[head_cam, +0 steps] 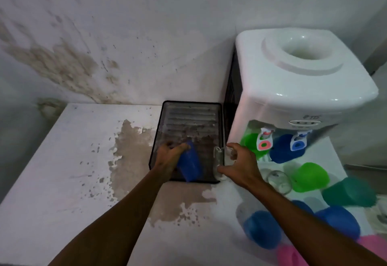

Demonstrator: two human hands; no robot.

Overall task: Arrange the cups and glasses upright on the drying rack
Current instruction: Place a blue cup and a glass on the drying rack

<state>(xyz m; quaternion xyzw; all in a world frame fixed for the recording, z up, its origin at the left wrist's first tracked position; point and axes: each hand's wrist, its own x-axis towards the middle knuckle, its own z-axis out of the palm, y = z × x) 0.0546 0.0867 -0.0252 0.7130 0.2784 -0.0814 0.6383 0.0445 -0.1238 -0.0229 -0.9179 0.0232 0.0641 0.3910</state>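
Note:
A black mesh drying rack (189,116) lies on the white counter against the wall. My left hand (167,155) grips a blue plastic cup (189,166), held tilted over the rack's near end. My right hand (240,161) is closed on a clear glass (218,162) at the rack's near right corner. To the right, several plastic cups lie on the counter: a bright green cup (310,176), a dark green cup (349,191), two blue cups (261,229) (337,222), a pink cup (289,255), and another clear glass (279,181).
A white water dispenser (301,81) stands right of the rack, with a green cup (250,143) and a blue cup (282,149) under its taps. The white counter (62,171) has peeled, stained patches. A stained wall stands behind.

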